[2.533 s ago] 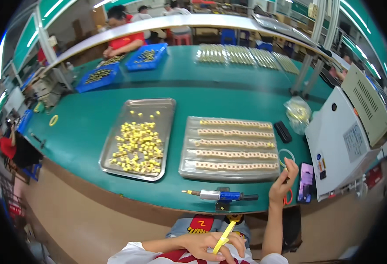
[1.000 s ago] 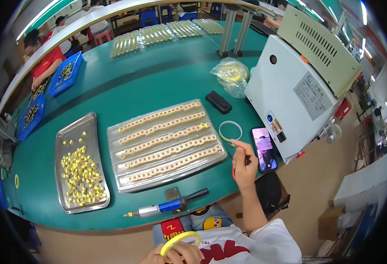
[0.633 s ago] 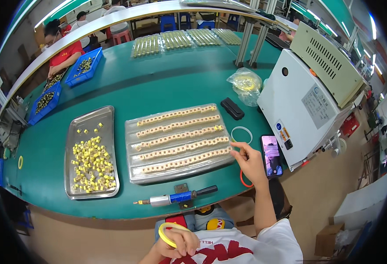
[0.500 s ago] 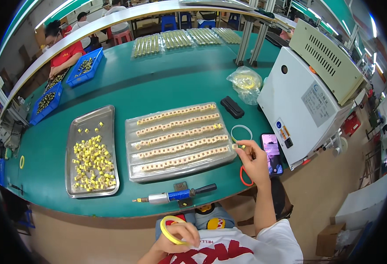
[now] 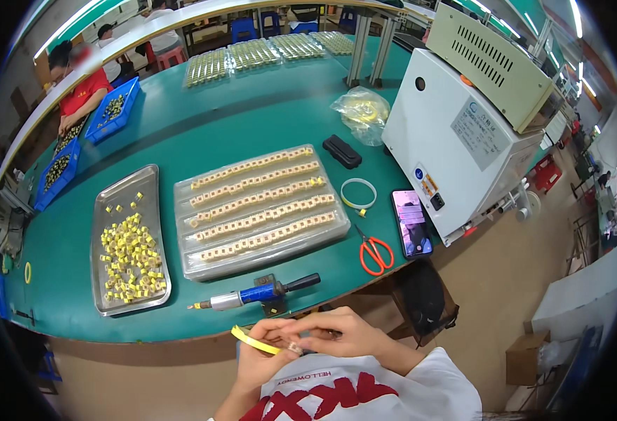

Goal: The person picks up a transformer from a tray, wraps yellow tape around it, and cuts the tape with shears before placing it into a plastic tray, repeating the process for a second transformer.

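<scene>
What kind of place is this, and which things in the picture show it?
Probably a small-parts assembly workshop. Long green benches carry a metal tray of small yellow parts and a clear tray with rows of pale components, and another worker sits by blue bins farther along.

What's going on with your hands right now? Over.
Both hands together at the chest. Left hand holds a yellow tape roll; right hand pinches a small part. Nothing in the way.
</scene>
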Available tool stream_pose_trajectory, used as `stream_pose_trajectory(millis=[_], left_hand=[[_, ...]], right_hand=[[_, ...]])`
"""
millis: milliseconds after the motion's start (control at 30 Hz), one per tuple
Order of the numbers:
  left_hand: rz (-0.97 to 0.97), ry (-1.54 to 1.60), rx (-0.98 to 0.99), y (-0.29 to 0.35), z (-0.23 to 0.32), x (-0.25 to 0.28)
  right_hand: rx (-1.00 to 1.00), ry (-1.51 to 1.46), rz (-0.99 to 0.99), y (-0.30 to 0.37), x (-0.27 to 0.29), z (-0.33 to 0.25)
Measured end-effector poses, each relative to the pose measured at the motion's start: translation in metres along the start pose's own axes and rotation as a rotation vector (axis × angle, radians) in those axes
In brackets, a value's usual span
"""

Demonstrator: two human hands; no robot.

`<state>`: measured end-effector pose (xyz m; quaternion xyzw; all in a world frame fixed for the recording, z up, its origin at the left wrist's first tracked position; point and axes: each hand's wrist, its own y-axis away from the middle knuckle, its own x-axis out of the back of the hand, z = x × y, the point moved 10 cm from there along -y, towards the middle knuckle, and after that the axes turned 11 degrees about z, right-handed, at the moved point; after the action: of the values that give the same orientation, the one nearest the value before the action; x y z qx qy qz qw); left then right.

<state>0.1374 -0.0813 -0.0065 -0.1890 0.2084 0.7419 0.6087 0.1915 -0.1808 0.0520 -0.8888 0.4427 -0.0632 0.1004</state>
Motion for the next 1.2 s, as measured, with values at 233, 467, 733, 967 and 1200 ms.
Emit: stream_pose_trajectory(millis=[233, 467, 733, 967, 1200], left_hand=[[0.173, -0.056, -0.131, 0.008, 0.004, 0.022], [0.138, -0.222, -0.256, 0.027, 0.010, 0.020], [0.213, -0.434, -0.307, 0.033, 0.004, 0.040], [0.218, -0.352, -0.277, 0.021, 0.009, 0.046], [0.276, -0.414, -0.331, 0.019, 0.019, 0.055]], right_hand=[[0.018, -0.022, 0.203, 0.021, 0.002, 0.020], [-0.202, -0.079, 0.067, 0.036, -0.023, 0.052], [-0.403, -0.394, 0.086, 0.044, -0.039, 0.081], [-0.604, -0.514, 0.062, 0.036, -0.058, 0.102], [-0.576, -0.577, 0.052, 0.030, -0.067, 0.112]])
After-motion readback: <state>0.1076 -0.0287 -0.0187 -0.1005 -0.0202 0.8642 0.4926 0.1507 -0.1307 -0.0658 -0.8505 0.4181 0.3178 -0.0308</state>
